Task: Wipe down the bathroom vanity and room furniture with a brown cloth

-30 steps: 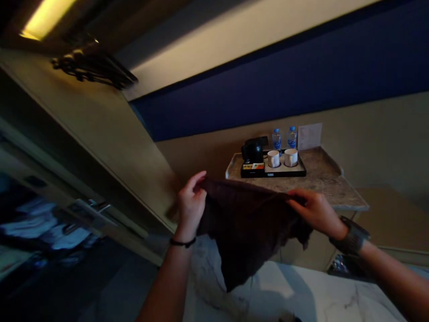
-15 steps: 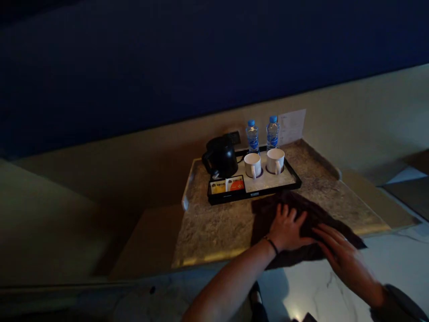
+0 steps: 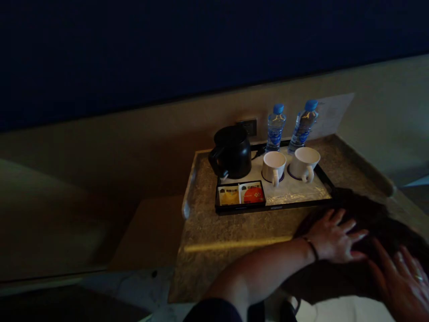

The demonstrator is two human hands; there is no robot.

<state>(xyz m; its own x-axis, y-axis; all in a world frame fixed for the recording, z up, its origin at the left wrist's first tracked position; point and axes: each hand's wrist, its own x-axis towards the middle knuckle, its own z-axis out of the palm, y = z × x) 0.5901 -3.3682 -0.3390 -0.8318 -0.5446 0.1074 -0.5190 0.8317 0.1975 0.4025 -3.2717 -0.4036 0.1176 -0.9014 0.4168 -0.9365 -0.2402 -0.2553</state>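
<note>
My left hand [image 3: 335,239], with a dark band at the wrist, lies flat with spread fingers on a dark cloth [image 3: 362,203]. Beside it, my right hand [image 3: 402,279] wears a ring and also rests on the cloth, fingers stretched out; the frame's edge cuts it off. The cloth drapes over the front right part of the stone-patterned counter [image 3: 241,228]. Just behind my left hand is a black-rimmed tray [image 3: 295,194]. Two white mugs, a left one [image 3: 274,165] and a right one [image 3: 303,163], stand on it.
A black kettle [image 3: 234,152] and a small box with tea packets [image 3: 240,194] occupy the tray's left side. Two water bottles, one left [image 3: 275,129] and one right [image 3: 303,127], stand at the back. A paper [image 3: 331,116] leans against the wall near a socket [image 3: 248,127].
Both hands and the cloth have shifted right along the counter, past the tray's right end. The view has come closer, so the tray and its contents look larger.
</note>
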